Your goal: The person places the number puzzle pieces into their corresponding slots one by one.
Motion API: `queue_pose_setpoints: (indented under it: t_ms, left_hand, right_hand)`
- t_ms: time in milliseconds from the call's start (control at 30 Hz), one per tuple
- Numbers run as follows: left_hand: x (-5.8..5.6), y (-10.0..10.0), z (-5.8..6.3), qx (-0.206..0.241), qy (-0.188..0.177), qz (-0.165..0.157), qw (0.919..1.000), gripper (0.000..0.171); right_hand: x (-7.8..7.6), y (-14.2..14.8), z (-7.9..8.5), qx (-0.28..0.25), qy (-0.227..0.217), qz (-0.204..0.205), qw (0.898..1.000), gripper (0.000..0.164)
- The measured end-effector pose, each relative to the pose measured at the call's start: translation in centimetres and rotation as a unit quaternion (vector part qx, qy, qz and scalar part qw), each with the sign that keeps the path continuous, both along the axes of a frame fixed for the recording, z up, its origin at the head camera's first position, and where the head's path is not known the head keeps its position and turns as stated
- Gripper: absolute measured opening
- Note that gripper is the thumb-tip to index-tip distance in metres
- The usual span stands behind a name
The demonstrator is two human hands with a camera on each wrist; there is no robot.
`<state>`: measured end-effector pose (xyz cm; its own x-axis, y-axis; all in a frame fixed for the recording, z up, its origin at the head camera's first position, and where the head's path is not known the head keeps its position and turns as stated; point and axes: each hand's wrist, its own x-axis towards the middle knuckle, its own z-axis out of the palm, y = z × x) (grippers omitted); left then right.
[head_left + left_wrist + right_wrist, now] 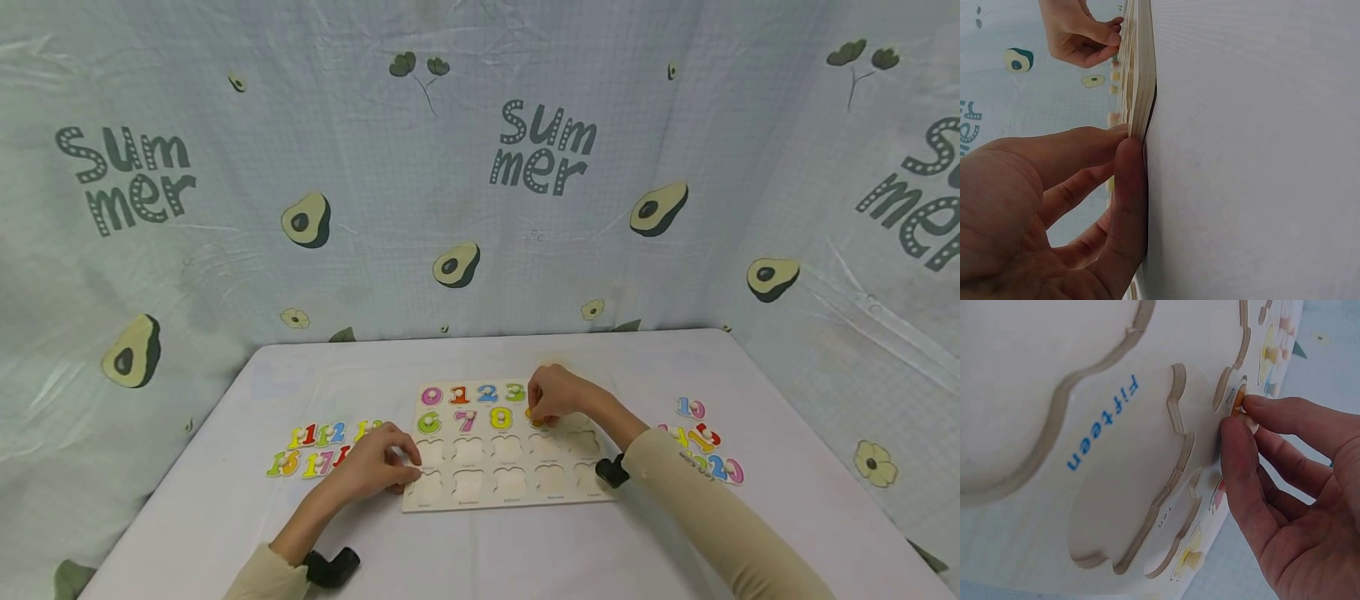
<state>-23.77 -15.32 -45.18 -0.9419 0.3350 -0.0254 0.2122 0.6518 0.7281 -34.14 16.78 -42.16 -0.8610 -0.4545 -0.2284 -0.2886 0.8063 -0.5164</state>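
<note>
A wooden number puzzle board (487,505) lies on the table, with colourful number pieces in its two back rows and bare recesses in its two front rows. My left hand (375,460) pinches the board's left edge between thumb and finger; the left wrist view shows the layered board edge (1142,69) there. Over the second row, my right hand (557,392) pinches an orange number piece (1239,402) at the recess right of the yellow 8 (501,418). Its pale knob sits between thumb and fingers in the right wrist view. The fingers hide most of that piece.
Left of the board lie several two-digit number pieces (283,463). More number pieces (703,437) lie to the right, partly behind the right sleeve (693,492). A printed curtain (480,317) hangs behind the table. Each wrist wears a black camera mount (333,568).
</note>
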Motion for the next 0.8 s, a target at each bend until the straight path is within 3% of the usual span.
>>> queue_pose_setpoints:
  t_ms: [800]
  left_hand:
    - [0.09,-0.03,-0.02,0.002,-0.005,0.003,1.0000,0.010]
  right_hand:
    - [0.13,0.02,0.06,-0.014,-0.038,-0.006,0.999,0.018]
